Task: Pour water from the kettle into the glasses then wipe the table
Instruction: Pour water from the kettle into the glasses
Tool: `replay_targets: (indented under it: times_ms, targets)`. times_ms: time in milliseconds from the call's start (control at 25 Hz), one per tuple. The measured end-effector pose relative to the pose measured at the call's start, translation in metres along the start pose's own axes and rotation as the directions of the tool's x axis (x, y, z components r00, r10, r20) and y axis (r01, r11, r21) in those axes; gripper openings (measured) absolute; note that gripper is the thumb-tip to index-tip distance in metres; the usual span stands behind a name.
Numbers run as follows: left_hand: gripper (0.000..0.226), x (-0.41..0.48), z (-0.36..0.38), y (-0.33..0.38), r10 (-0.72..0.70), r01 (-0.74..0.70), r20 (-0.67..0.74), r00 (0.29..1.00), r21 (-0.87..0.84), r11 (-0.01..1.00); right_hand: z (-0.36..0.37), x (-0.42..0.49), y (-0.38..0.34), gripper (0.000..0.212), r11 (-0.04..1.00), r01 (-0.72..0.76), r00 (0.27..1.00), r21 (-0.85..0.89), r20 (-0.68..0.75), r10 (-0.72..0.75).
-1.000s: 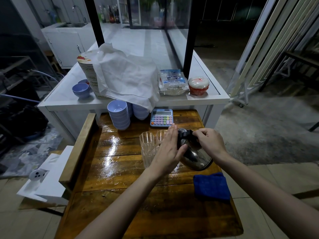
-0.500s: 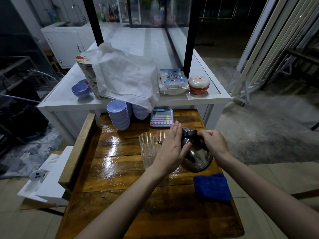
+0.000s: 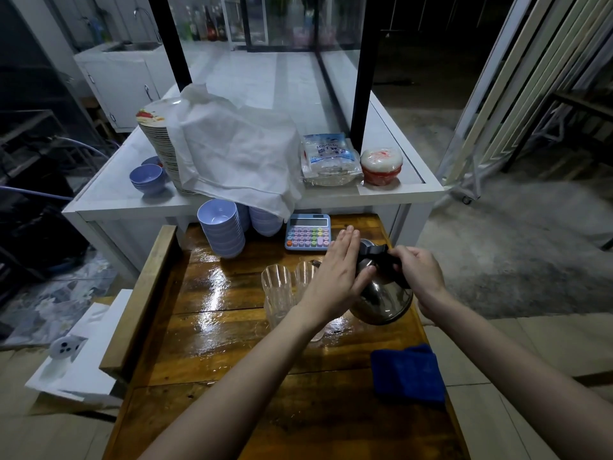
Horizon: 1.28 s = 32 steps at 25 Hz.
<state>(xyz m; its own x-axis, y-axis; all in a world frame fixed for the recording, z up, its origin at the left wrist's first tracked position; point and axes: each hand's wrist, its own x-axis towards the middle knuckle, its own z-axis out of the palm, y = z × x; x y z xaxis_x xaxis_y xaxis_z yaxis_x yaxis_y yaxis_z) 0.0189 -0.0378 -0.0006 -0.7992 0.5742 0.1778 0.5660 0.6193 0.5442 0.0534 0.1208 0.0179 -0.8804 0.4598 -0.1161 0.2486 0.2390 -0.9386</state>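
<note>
A steel kettle (image 3: 381, 300) with a black handle is tilted left over the wooden table (image 3: 232, 327), near its right edge. My right hand (image 3: 419, 272) grips the black handle. My left hand (image 3: 338, 273) lies flat with straight fingers against the kettle's lid and left side. Two clear ribbed glasses (image 3: 277, 290) stand just left of the kettle; the nearer parts of them are hidden by my left wrist. A folded blue cloth (image 3: 408, 373) lies at the table's right edge, near me.
A blue calculator (image 3: 307, 232) and stacks of lilac bowls (image 3: 222, 230) sit at the table's far end. Behind is a white counter (image 3: 381, 194) with stacked plates under a white cloth (image 3: 232, 154), a plastic pack and a red container. The tabletop shines wet.
The kettle has tipped further toward the glasses. My left hand has slid up along its lid, fingers stretched out. My right hand keeps its grip on the handle.
</note>
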Motion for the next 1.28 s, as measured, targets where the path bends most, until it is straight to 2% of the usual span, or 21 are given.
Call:
replay_targets:
  times_ms: [400,640,1280]
  targets:
    - [0.073,0.013,0.015,-0.017,-0.091,0.094,0.028,0.995,-0.102,0.990,0.009,0.031,-0.003,0.036,0.965,0.098,0.995,-0.245,0.043,-0.090]
    - [0.074,0.017,0.018,-0.023,-0.113,0.116,0.025,0.993,-0.132,0.985,0.012,0.040,-0.007,0.036,0.931,0.147,0.989,-0.335,0.065,-0.133]
    - [0.075,0.019,0.023,-0.022,-0.128,0.133,0.040,0.991,-0.160,0.978,0.009,0.046,-0.005,0.040,0.907,0.181,0.983,-0.381,0.095,-0.156]
